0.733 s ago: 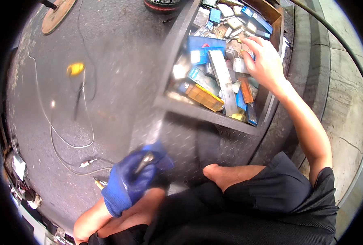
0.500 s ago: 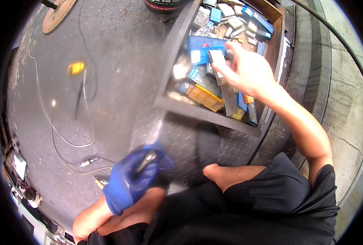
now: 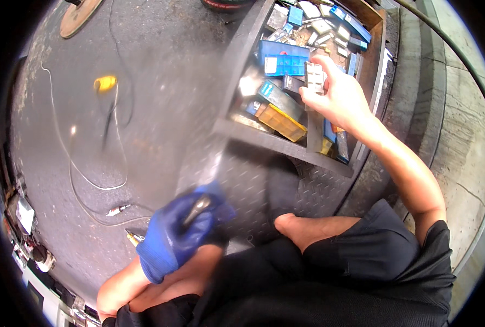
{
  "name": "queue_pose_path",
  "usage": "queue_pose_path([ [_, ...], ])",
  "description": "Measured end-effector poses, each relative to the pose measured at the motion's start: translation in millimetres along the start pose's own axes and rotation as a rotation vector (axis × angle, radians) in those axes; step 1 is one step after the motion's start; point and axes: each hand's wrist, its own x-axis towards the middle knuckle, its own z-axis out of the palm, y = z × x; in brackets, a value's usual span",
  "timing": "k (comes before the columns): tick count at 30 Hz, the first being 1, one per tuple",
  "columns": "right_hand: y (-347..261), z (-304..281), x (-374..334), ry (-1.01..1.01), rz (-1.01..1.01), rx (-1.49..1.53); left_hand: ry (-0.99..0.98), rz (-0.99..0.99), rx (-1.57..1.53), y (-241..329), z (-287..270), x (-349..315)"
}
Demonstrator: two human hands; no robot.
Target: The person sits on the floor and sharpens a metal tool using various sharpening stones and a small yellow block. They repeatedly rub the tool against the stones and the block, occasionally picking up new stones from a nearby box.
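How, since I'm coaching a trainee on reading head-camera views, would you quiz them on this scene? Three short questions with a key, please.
1. Which hand wears a blue glove: A) the left hand, B) the right hand, C) both?
2. True or false: the yellow case lies inside the open drawer.
3. What does the right hand hold between thumb and fingers?

Key:
1. A.
2. True.
3. A small case showing pale squares.
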Motion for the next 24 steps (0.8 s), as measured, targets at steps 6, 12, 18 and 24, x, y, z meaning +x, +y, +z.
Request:
queue_pose_path([
  [6, 17.1, 9.1, -10.6, 0.086, -0.034, 0.018, -0.003, 0.007, -0.005, -1.0, 1.2, -0.7],
  [12, 11.8, -4.6, 4.1, 0.188, -0.044, 0.046, -0.011, -0.041, -0.030, 9.2, 0.7, -1.3],
  [18, 12.3, 4.4, -2.9, 0.118, -0.007, 0.050, 0.005, -0.016, -0.015, 4.4, 1.8, -1.6],
  [24, 15.9, 8.8, -8.7, 0.120, 0.013, 0.075, 0.000, 0.002, 0.013, 2.8, 1.9, 0.1],
])
